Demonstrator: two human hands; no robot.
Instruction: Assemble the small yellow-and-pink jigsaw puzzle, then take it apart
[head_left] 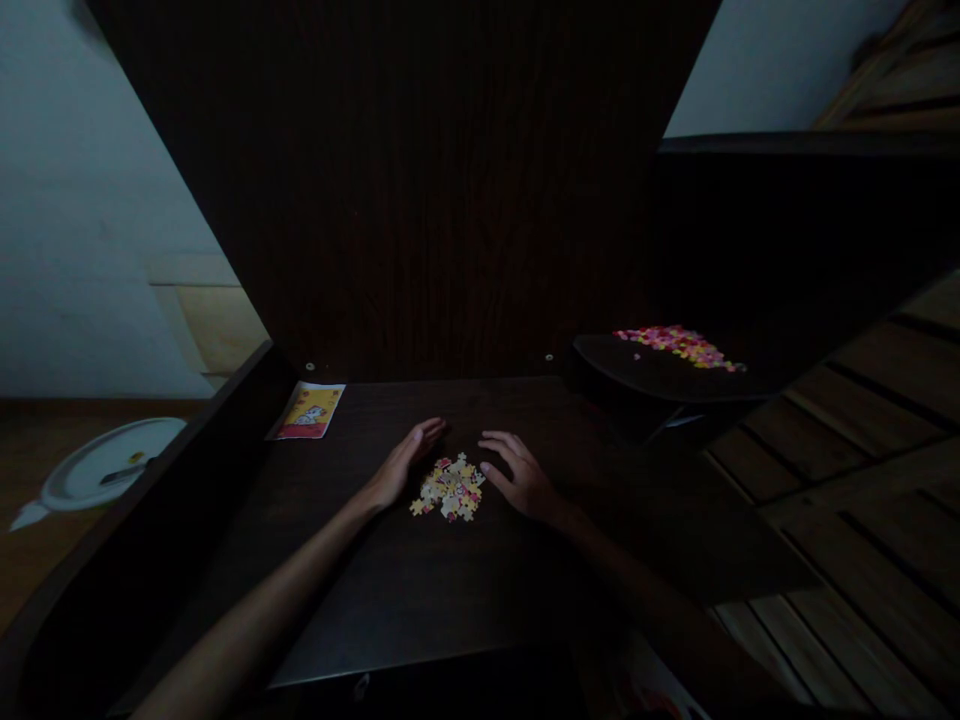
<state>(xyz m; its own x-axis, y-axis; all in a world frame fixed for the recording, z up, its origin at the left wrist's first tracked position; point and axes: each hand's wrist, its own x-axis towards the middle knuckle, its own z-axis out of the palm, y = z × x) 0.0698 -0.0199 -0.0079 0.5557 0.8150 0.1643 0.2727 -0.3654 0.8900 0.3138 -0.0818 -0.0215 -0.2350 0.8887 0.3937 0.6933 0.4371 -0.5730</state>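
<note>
A small heap of jigsaw puzzle pieces (451, 488), yellow, cream and pinkish red, lies in the middle of the dark wooden desk (420, 600). Along the heap's left side rests my left hand (397, 468), fingers stretched forward and holding nothing. On the opposite side my right hand (523, 475) is spread with its thumb at the heap's edge, also without anything in it. Whether either hand touches the outermost pieces is hard to tell in the dim light. At the desk's back left lies a picture card (311, 411) with a white animal on yellow and red.
A tall dark panel (420, 200) rises behind the desk, and a low side wall (172, 470) bounds its left. On a rounded shelf (630, 365) at right lies a pile of pink, red and yellow bits (686, 346). A white round tray (82, 480) stands beyond the left wall.
</note>
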